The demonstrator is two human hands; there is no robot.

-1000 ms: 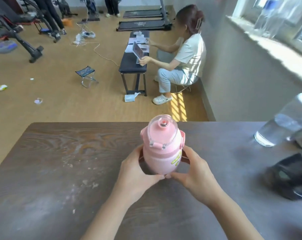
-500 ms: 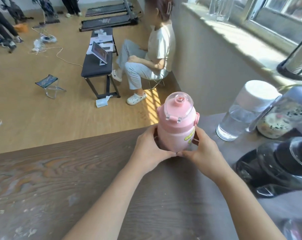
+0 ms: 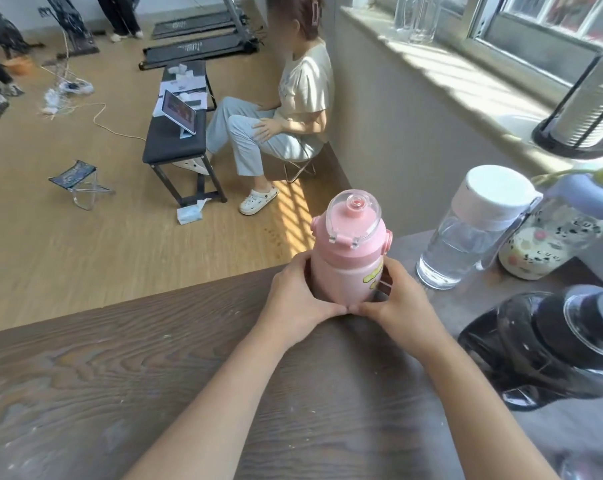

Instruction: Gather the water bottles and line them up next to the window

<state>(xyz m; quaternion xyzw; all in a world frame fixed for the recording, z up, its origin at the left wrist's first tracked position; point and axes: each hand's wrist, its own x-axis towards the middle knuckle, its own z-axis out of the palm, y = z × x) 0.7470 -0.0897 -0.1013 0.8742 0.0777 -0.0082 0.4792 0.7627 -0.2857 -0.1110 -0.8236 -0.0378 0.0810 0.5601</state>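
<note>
With both your hands cupping it, left hand and right hand have fingers wrapped round the base of the pink bottle, upright on the counter near its far edge. The gap to fill lies to its right, right hand nearer. Three more bottles there: clear bottle, patterned bottle, black bottle. Four total.

left hand: bare, showing no ring, watch or glove | right hand: bare, showing no ring, watch or band | forearms: both showing uncovered from wrist to the lower frame edge, no sleeve cuff appearing | fingers: short nails, no polish showing | rest of body: lying out of view
</note>
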